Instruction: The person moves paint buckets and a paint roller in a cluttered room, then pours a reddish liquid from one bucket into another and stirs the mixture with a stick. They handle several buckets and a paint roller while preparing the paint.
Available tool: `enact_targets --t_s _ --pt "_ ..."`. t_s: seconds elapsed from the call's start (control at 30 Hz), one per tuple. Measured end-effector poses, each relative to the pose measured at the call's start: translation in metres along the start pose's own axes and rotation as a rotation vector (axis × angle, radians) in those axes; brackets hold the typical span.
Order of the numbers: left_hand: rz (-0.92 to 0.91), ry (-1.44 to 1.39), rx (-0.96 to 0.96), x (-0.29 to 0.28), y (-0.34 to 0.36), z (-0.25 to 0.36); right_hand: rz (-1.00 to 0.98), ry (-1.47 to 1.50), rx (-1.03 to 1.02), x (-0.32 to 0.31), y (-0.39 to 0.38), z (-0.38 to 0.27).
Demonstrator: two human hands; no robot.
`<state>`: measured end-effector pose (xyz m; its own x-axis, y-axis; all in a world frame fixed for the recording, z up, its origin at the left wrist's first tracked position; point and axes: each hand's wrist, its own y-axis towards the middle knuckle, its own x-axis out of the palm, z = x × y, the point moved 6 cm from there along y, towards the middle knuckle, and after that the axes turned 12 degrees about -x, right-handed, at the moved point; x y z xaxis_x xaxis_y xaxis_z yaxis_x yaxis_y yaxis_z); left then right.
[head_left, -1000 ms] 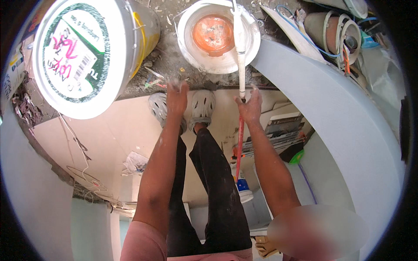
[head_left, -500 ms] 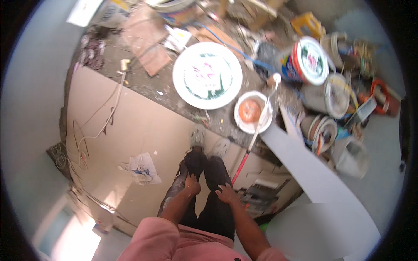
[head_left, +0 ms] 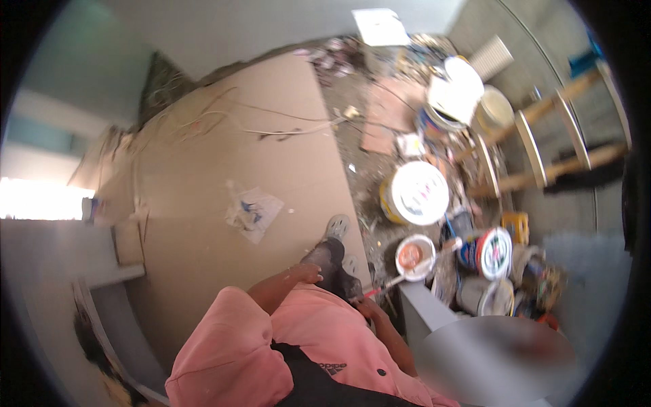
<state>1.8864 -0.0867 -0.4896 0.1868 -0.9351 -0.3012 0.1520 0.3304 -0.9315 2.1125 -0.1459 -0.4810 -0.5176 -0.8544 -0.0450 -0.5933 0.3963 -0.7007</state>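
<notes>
Landmark: the open white plastic bucket with orange inside (head_left: 415, 239). Your long red-and-white pole (head_left: 391, 282) lies across it, red end lower left of the bucket, pale head upper right.

Writing: the round white lid with green and pink markings (head_left: 419, 192), on a yellow-sided bucket just above the landmark, is too blurred to read. The red-rimmed lidded bucket (head_left: 498, 254), right of the landmark, bears a green-and-pink label, also blurred. Your pink short-sleeved shirt (head_left: 319, 319), lower left of it, has small dark lettering and a striped mark.

Fingers: your left hand (head_left: 310, 273), left of the landmark, is by your dark trousers (head_left: 325, 260); fingers look bent, can't tell if together or touching cloth. Your right hand (head_left: 367, 308), lower left of the landmark, is at the pole's red end; can't tell if its fingers are clamped on it.
</notes>
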Motion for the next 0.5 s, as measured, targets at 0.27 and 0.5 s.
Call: enact_targets --t_s 0.27,0.5 --pt "0.217 -0.317 -0.146 -0.005 -0.079 -0.104 -0.195 -0.287 -0.051 -0.02 0.019 -0.053" --pt "0.185 -0.474 -0.298 0.055 -0.083 -0.215 -0.289 -0.605 -0.123 -0.032 0.099 -0.111"
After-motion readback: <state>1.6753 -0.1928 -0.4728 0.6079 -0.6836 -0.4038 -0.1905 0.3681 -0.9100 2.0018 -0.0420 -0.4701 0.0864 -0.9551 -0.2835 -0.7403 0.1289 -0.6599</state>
